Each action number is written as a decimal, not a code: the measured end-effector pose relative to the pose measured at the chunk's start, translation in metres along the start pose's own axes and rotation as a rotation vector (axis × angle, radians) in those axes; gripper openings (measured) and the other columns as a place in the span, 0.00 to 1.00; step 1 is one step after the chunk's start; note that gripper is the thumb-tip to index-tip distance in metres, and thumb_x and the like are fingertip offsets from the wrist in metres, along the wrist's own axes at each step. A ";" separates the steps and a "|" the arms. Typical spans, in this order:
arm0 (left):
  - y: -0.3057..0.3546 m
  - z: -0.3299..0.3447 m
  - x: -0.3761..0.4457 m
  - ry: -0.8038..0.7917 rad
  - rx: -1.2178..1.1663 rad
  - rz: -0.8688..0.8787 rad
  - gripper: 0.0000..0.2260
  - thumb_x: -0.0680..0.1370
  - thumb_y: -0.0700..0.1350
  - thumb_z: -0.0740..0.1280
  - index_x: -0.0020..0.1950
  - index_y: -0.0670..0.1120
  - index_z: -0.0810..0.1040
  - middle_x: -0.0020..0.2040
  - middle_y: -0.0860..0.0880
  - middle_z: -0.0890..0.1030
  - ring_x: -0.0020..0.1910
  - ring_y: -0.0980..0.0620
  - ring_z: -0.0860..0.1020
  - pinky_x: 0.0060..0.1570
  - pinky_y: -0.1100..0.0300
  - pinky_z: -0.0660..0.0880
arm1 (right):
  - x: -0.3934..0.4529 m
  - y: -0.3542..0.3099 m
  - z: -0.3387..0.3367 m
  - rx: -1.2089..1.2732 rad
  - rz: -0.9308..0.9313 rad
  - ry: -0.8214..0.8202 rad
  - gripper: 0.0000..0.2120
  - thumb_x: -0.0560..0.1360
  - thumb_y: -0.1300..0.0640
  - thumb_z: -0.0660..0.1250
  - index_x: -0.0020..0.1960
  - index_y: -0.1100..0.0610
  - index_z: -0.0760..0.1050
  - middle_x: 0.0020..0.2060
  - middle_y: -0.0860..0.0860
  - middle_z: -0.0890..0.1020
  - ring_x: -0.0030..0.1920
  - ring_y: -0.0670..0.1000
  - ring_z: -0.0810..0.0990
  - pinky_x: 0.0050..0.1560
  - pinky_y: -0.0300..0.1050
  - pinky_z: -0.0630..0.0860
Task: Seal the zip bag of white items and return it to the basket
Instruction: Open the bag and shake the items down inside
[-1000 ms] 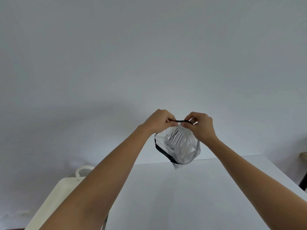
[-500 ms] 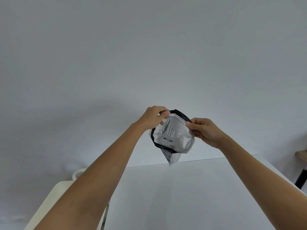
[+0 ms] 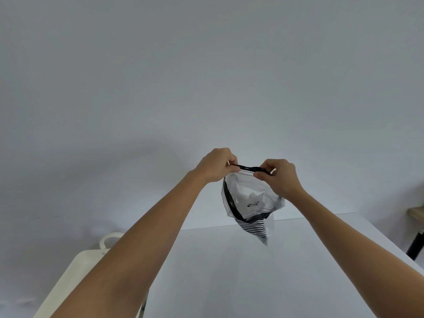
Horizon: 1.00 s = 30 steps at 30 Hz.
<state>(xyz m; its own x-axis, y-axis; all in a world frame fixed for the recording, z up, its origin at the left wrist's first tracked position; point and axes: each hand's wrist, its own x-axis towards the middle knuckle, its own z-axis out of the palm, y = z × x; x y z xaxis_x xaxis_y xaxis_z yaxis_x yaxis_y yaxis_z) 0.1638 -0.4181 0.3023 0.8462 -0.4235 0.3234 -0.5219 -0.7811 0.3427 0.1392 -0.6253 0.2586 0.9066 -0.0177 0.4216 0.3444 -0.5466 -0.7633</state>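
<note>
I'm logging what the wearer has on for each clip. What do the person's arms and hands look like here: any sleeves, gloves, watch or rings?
Both forearms are bare for as far as the frame shows, with no sleeves in view. The left hand and right hand wear no gloves. No watch, bracelet or ring shows on the sides that face the camera.

Two arms reach from the near edge toward the far middle of the scene. The left hand (image 3: 216, 165) and the right hand (image 3: 281, 177) sit side by side, close together, raised above the far part of the desk (image 3: 229, 271). Between them runs the top edge of the zip bag (image 3: 249, 203), which hangs below both hands, above the desk's far edge, not touching it. The basket (image 3: 75, 278) sits left of the desk, lower down, its handle at its far end. A wall (image 3: 206, 76) stands behind everything.
</note>
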 end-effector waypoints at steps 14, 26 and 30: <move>0.003 -0.017 -0.009 0.056 0.065 -0.087 0.08 0.76 0.47 0.69 0.44 0.44 0.82 0.39 0.45 0.83 0.40 0.45 0.82 0.41 0.52 0.77 | -0.001 0.000 -0.019 0.430 0.088 -0.395 0.17 0.67 0.44 0.75 0.40 0.59 0.82 0.33 0.52 0.80 0.35 0.49 0.76 0.40 0.43 0.76; -0.001 -0.017 -0.007 -0.125 0.111 -0.108 0.06 0.75 0.46 0.70 0.44 0.43 0.81 0.38 0.48 0.80 0.40 0.46 0.78 0.41 0.55 0.73 | -0.001 0.000 -0.015 0.115 0.007 -0.026 0.10 0.66 0.58 0.78 0.32 0.55 0.77 0.29 0.52 0.74 0.28 0.49 0.68 0.31 0.39 0.66; 0.007 -0.011 -0.007 -0.158 -0.024 -0.045 0.09 0.73 0.48 0.73 0.52 0.48 0.82 0.44 0.54 0.81 0.45 0.53 0.81 0.44 0.62 0.76 | -0.001 -0.009 -0.011 0.167 -0.035 -0.114 0.10 0.66 0.58 0.79 0.32 0.55 0.78 0.29 0.53 0.74 0.27 0.48 0.68 0.29 0.34 0.65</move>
<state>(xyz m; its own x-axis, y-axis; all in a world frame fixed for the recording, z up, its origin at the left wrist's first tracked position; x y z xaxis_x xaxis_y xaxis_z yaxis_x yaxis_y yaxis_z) 0.1532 -0.4155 0.3123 0.8740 -0.4568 0.1657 -0.4843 -0.7906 0.3748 0.1320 -0.6291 0.2704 0.9119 0.0987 0.3984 0.4031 -0.3982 -0.8240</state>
